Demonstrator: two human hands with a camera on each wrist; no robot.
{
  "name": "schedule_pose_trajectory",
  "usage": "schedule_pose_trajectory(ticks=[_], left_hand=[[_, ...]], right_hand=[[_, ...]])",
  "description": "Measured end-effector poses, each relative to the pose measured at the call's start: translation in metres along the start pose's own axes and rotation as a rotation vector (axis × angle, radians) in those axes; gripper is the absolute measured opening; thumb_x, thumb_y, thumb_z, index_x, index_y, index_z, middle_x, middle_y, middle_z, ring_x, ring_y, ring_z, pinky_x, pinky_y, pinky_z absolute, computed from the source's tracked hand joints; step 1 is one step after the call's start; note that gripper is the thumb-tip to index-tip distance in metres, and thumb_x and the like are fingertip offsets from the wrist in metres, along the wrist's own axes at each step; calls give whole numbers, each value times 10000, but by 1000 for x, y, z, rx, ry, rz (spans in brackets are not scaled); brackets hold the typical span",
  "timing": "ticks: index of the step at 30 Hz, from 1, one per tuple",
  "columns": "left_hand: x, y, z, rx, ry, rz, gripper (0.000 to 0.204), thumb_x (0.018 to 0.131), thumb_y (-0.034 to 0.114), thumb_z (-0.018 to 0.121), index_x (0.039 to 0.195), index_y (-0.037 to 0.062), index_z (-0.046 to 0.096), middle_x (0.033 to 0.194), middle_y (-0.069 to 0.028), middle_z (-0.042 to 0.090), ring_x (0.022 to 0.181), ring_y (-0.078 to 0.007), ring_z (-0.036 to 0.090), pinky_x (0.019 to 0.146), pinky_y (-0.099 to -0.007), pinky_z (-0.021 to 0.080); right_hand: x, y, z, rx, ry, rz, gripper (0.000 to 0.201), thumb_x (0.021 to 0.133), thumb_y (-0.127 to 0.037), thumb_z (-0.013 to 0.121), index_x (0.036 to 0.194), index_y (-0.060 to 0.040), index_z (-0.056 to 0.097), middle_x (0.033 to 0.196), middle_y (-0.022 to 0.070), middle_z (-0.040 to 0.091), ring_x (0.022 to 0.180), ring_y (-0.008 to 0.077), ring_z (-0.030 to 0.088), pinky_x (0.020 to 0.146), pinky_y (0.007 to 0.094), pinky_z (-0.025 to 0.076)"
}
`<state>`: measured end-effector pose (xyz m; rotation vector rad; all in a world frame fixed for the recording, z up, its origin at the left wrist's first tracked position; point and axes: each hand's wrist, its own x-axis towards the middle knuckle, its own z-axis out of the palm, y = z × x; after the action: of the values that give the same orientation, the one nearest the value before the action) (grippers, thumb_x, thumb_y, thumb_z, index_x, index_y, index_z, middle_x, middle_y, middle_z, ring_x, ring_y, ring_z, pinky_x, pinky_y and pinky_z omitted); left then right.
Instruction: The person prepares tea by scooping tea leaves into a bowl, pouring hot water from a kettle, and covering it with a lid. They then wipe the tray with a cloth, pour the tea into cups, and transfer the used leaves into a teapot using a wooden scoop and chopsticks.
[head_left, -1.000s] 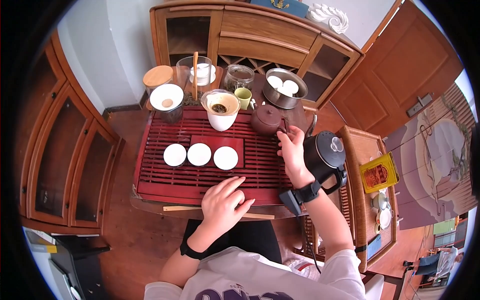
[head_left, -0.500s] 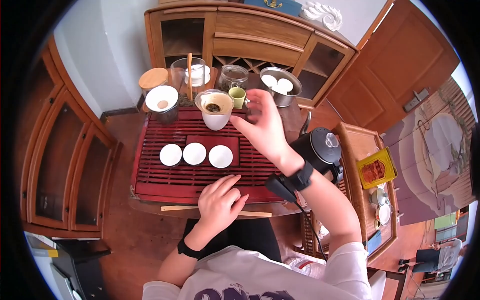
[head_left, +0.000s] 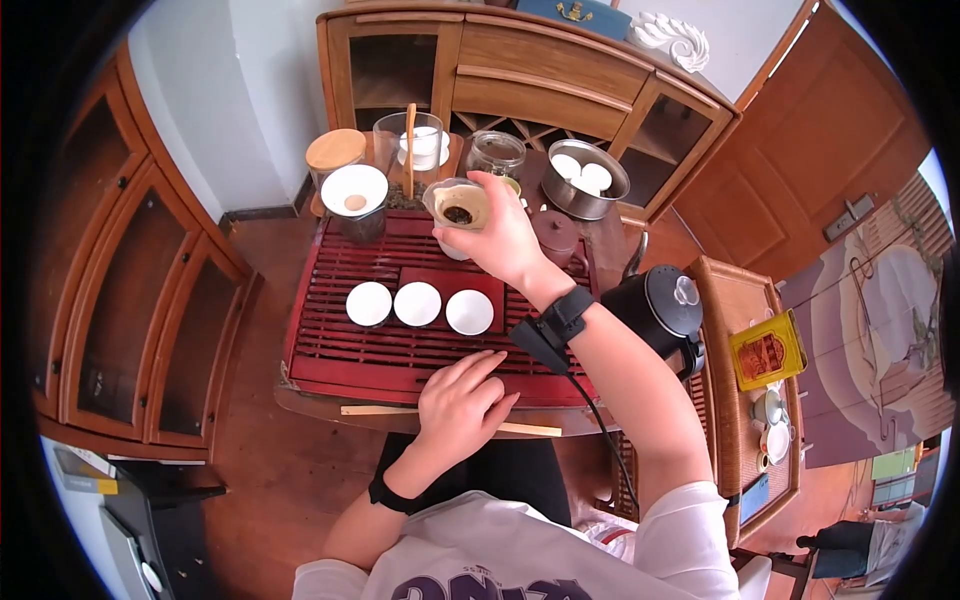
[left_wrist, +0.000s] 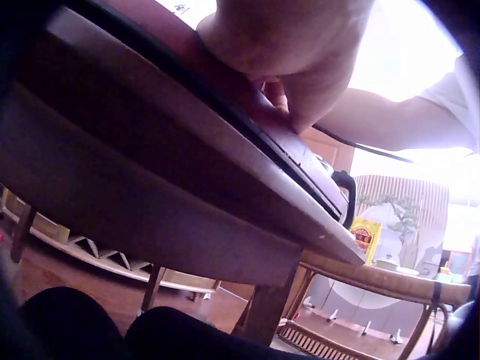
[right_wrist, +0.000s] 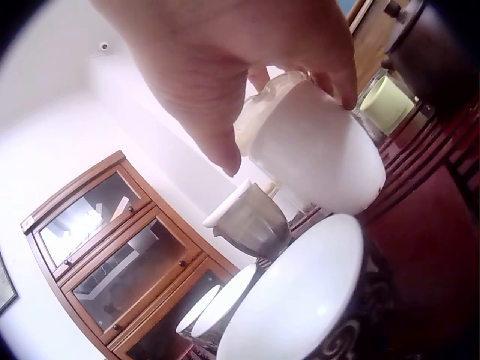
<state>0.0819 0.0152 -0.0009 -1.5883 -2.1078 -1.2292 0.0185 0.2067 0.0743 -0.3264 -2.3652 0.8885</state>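
Observation:
My right hand (head_left: 505, 235) curls round the upper part of a white cup (right_wrist: 319, 157), thumb on one side and fingers on the other. In its mouth sits a pale filter (head_left: 460, 205) with dark wet leaves. The cup stands at the back of a red slatted tea tray (head_left: 340, 375). My left hand (head_left: 460, 400) rests at the tray's front edge, fingers loosely extended and holding nothing. Between the hands are three white-lined teacups, one of them the right teacup (head_left: 470, 313). Partly behind my right wrist is a brown clay teapot (head_left: 556, 235).
A black electric kettle (head_left: 668, 300) stands right of the tray. Behind it are a steel bowl (head_left: 590, 205) with white cups, a glass jar (head_left: 496, 155) and a small green cup (right_wrist: 386, 105). A white-topped dark glass vessel (head_left: 355, 190) is at back left. A wooden stick (head_left: 380, 411) lies in front.
My right hand has left the teapot's handle, swung left over the tray and closed round the white cup. The left hand stays at the tray's front edge.

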Motion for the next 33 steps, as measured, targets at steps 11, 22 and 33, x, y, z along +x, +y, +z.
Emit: schedule_pose_trajectory(ticks=[11, 22, 33], left_hand=[[1, 1, -2, -18, 0, -5, 307, 736, 174, 795, 623, 81, 525, 1167, -81, 701, 1099, -267, 651, 803, -380, 509], [-1, -4, -6, -368, 75, -126, 278, 751, 132, 806, 791, 63, 539, 1033, -113, 723, 924, -289, 693, 747, -367, 533], [-6, -6, -17, -973, 71, -191, 1004, 724, 220, 895, 1476, 29, 258, 1399, -187, 492, 1275, -276, 524, 1044, -415, 435]], right_hand=[[3, 0, 4, 17, 54, 0, 658, 711, -268, 842, 1237, -18, 535, 1209, 222, 580, 1126, 352, 569, 1000, 417, 458], [-49, -17, -38, 292, 183, 2, 732, 685, -164, 836, 1290, -2, 457, 1201, 173, 519, 1086, 285, 584, 921, 385, 501], [-162, -46, -60, 210, 74, -8, 731, 671, -88, 844, 1292, -21, 465, 1222, 176, 504, 1102, 321, 575, 903, 397, 523]])
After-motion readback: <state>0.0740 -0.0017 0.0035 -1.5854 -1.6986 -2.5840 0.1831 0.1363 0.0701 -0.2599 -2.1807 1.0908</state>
